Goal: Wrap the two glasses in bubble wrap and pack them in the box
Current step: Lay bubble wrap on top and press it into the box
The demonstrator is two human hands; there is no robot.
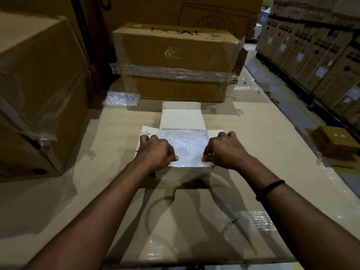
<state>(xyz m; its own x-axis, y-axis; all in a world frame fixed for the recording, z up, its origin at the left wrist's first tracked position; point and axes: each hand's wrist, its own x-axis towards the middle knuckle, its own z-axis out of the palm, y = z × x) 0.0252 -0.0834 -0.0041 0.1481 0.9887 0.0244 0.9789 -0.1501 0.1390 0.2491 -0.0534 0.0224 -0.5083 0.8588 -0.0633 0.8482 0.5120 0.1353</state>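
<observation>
The glasses cannot be made out: the open top of the box (183, 171) shows only a crinkled, whitish mass of bubble wrap (184, 142) filling it from wall to wall, and whether one bundle or two lies there is impossible to tell. The box is small, white and squarish, and sits on the desk (257, 133) straight in front of the person, about the middle of the view. Its lid flap (181, 114) stands open at the far side, plain white inside, and a side flap lies outward on each side, both largely covered by the hands. The left hand (155, 151) is curled over the left side of the box, knuckles up, its fingertips on the left flap and its thumb tip at the near edge by the wrap. The right hand (226, 149) mirrors it on the right side, fingers bent over the flap and thumb at the near corner, so each hand holds its side of the box. The near wall of the box is in shadow. A black band (269, 190) circles the right wrist. The desk top is pale cardboard with glossy strips of clear tape near the person. A loose piece of bubble wrap (120, 98) lies well beyond the box to the left, just beside a taped carton (175, 51) whose print is too blurred to read. A big carton (39, 94) is cut off at the left edge. A small brown box (335, 143) sits at the desk's right side, and stacked cartons (311, 55) recede dimly on the right.
</observation>
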